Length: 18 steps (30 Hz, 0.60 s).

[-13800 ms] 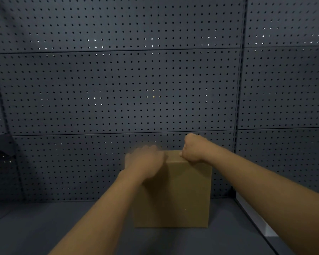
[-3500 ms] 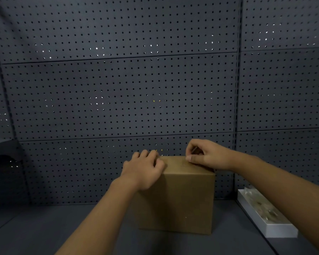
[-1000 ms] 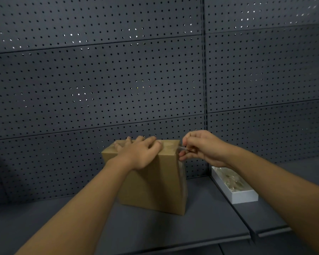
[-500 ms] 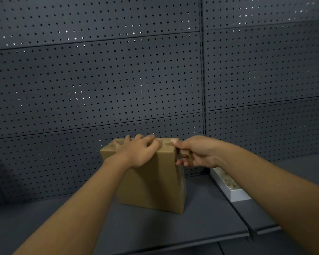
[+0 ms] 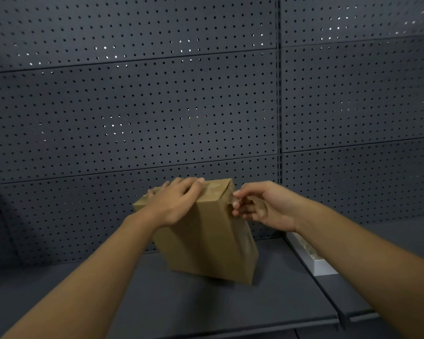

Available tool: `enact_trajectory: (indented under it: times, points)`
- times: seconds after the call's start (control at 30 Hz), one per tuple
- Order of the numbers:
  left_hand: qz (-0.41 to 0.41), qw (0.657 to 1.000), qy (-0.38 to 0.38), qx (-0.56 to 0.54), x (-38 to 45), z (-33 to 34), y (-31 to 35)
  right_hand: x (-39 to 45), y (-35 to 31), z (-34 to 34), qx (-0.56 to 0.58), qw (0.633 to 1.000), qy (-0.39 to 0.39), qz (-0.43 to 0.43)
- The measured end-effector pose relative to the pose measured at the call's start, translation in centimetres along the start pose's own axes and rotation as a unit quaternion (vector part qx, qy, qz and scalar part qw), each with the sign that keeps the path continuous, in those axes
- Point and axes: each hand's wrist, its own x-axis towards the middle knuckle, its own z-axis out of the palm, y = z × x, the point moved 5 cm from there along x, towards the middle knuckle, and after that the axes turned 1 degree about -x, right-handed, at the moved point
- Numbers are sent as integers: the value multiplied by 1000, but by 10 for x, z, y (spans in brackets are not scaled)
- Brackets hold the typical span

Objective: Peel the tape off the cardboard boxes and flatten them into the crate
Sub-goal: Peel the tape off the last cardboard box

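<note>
Our left hand (image 5: 179,201) presses flat on the tilted box (image 5: 206,243); at its 3 o'clock, our right hand (image 5: 264,206) pinches tape (image 5: 230,200), on the shelf (image 5: 181,307).

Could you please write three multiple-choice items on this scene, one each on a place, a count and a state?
1. Where does the left hand rest?
A. on top of the box
B. on the shelf
C. on the white tray

2. How many cardboard boxes are in view?
A. one
B. two
C. three

3. How does the box stand?
A. flattened
B. tilted, with its top still shut
C. upright, with its flaps wide open

Answers:
1 A, its palm and fingers lie across the box's top.
2 A, only one brown box shows.
3 B, it leans to one side while the right hand pinches at its upper right edge.
</note>
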Motion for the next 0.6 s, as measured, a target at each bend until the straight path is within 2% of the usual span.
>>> enact_trajectory:
  times: [0.2,0.27,0.33,0.4,0.47,0.53,0.6]
  points:
    - [-21,982,0,-189,-15,-13,-3,7,-51,26,-138,981,88,-107]
    - [-37,956,-46,-286,-23,-12,-2,10,-70,38,-178,969,101,-136]
    - [-65,913,-127,-381,-36,-9,2,17,-84,47,-197,959,129,-160]
    - [-101,901,-165,-389,-48,-4,4,29,-87,55,-260,938,157,-168]
    - [-117,909,-149,-371,-52,7,-1,43,-75,62,-336,920,148,-139]
    - [-136,905,-96,-390,-48,13,-12,55,-59,68,-339,928,119,-101]
    - [-177,859,-55,-477,-44,13,-20,61,-50,74,-310,940,104,-95]
